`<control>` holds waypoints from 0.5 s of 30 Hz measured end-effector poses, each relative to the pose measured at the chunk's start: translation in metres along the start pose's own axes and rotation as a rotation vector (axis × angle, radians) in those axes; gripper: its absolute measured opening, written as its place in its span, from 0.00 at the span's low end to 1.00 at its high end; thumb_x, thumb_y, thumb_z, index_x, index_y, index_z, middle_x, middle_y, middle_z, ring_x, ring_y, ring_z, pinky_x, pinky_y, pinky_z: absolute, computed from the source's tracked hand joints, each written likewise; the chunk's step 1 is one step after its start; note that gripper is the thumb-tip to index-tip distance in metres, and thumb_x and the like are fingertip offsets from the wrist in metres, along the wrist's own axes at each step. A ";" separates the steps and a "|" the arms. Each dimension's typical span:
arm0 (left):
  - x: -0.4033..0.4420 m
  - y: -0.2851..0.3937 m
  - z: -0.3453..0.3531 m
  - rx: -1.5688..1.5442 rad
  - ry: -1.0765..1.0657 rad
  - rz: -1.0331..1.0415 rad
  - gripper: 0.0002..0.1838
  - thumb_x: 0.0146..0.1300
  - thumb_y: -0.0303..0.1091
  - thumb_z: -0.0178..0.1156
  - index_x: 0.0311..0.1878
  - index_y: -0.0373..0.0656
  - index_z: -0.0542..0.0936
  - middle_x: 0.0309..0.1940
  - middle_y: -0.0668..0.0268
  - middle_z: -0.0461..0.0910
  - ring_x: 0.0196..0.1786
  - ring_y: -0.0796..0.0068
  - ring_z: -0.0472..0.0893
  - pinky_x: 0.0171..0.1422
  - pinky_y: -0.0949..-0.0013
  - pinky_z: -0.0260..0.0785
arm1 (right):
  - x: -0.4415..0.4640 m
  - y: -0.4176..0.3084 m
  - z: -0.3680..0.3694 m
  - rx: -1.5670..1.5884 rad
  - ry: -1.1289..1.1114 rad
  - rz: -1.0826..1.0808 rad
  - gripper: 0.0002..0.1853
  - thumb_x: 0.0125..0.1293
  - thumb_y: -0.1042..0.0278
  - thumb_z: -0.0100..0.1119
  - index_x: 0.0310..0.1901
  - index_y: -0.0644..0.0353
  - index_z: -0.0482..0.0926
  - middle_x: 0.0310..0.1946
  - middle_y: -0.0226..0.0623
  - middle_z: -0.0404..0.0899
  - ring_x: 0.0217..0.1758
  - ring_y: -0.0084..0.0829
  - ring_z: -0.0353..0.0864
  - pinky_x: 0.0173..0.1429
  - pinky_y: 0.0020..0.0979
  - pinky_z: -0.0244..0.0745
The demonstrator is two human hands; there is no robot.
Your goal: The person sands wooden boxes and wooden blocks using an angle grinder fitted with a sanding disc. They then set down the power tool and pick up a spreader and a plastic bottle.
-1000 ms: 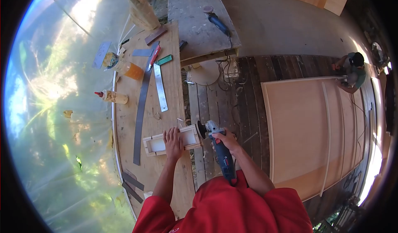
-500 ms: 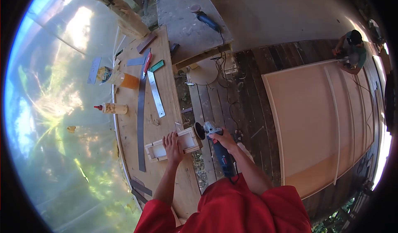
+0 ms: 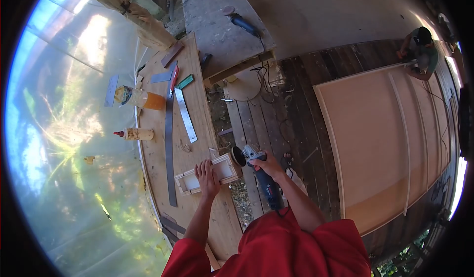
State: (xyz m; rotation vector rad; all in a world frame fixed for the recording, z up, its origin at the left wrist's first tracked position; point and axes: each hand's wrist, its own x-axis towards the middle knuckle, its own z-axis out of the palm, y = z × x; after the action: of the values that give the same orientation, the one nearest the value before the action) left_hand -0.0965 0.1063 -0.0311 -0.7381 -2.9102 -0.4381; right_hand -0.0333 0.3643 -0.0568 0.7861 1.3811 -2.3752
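My left hand (image 3: 207, 178) grips a small open wooden box (image 3: 188, 182) across its middle, fingers bent over the long side. The box lies on the wooden workbench (image 3: 197, 151), its right end at the bench edge. In my right hand (image 3: 269, 166) is an angle grinder (image 3: 266, 185), held around its body near the head. Its round dark disc (image 3: 238, 155) stands against the box's right end; whether it spins I cannot tell. Nearby on the bench lie a metal ruler with a green handle (image 3: 185, 115) and a long dark strip (image 3: 170, 153).
A glue bottle (image 3: 138, 134) and a jar of orange liquid (image 3: 154, 101) stand along the bench's left side. Another grinder (image 3: 243, 24) rests on the grey table (image 3: 207, 15). A large framed panel (image 3: 368, 144) lies at right, with a co-worker (image 3: 423, 55) crouching at its far end.
The view has shifted slightly. My hands, the box and the grinder keep nearly the same places relative to one another, with the disc still at the box's end.
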 end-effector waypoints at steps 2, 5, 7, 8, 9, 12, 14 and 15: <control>-0.003 0.002 0.001 -0.002 -0.004 -0.003 0.24 0.66 0.33 0.47 0.64 0.37 0.65 0.59 0.54 0.70 0.67 0.53 0.64 0.76 0.48 0.40 | -0.005 0.001 0.003 0.027 0.004 -0.011 0.37 0.48 0.54 0.74 0.57 0.65 0.69 0.37 0.37 0.78 0.34 0.25 0.79 0.37 0.29 0.76; 0.000 0.002 0.000 -0.021 -0.011 -0.008 0.24 0.66 0.34 0.48 0.64 0.37 0.65 0.59 0.55 0.70 0.67 0.53 0.64 0.76 0.48 0.40 | -0.003 0.001 0.011 0.004 -0.009 -0.121 0.34 0.48 0.57 0.74 0.53 0.64 0.70 0.36 0.37 0.78 0.34 0.26 0.79 0.37 0.28 0.76; -0.001 0.003 0.000 -0.019 0.001 -0.005 0.24 0.66 0.34 0.47 0.65 0.37 0.65 0.59 0.55 0.70 0.67 0.53 0.64 0.76 0.47 0.40 | 0.001 0.007 0.012 -0.006 0.033 -0.078 0.33 0.48 0.54 0.73 0.52 0.64 0.71 0.35 0.35 0.77 0.34 0.25 0.78 0.38 0.29 0.76; -0.001 0.003 -0.001 -0.019 0.004 0.000 0.24 0.66 0.34 0.47 0.65 0.37 0.65 0.59 0.55 0.70 0.67 0.53 0.64 0.76 0.47 0.40 | 0.004 0.008 0.010 -0.005 0.034 -0.083 0.33 0.48 0.54 0.73 0.52 0.64 0.71 0.35 0.35 0.77 0.34 0.25 0.78 0.38 0.29 0.76; 0.000 0.004 -0.002 -0.008 0.007 0.007 0.24 0.66 0.33 0.47 0.64 0.37 0.65 0.59 0.54 0.70 0.67 0.53 0.64 0.76 0.48 0.41 | 0.006 0.007 0.006 -0.011 0.027 -0.026 0.32 0.48 0.54 0.73 0.51 0.63 0.72 0.35 0.35 0.77 0.35 0.25 0.78 0.38 0.30 0.76; 0.000 0.004 -0.002 0.002 0.013 0.020 0.23 0.65 0.31 0.47 0.64 0.37 0.66 0.59 0.53 0.70 0.66 0.52 0.64 0.76 0.49 0.42 | 0.008 0.008 0.000 -0.021 0.051 0.004 0.31 0.48 0.54 0.73 0.50 0.63 0.72 0.35 0.36 0.77 0.35 0.25 0.78 0.37 0.30 0.76; -0.001 0.001 -0.002 0.001 0.011 0.022 0.23 0.66 0.31 0.47 0.64 0.37 0.66 0.59 0.53 0.70 0.66 0.52 0.64 0.76 0.49 0.42 | 0.007 0.010 0.001 -0.026 0.080 -0.017 0.31 0.48 0.54 0.73 0.49 0.63 0.72 0.35 0.36 0.77 0.34 0.25 0.78 0.35 0.30 0.76; 0.000 0.002 -0.001 0.003 0.016 0.021 0.23 0.66 0.31 0.47 0.64 0.37 0.66 0.59 0.53 0.70 0.66 0.52 0.64 0.76 0.49 0.42 | 0.003 0.006 0.003 0.022 0.073 -0.018 0.31 0.48 0.54 0.73 0.49 0.63 0.72 0.35 0.36 0.77 0.35 0.26 0.78 0.35 0.30 0.76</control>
State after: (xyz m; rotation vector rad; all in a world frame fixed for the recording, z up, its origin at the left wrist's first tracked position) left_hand -0.0956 0.1072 -0.0294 -0.7608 -2.8847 -0.4352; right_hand -0.0341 0.3593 -0.0617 0.8781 1.3982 -2.4015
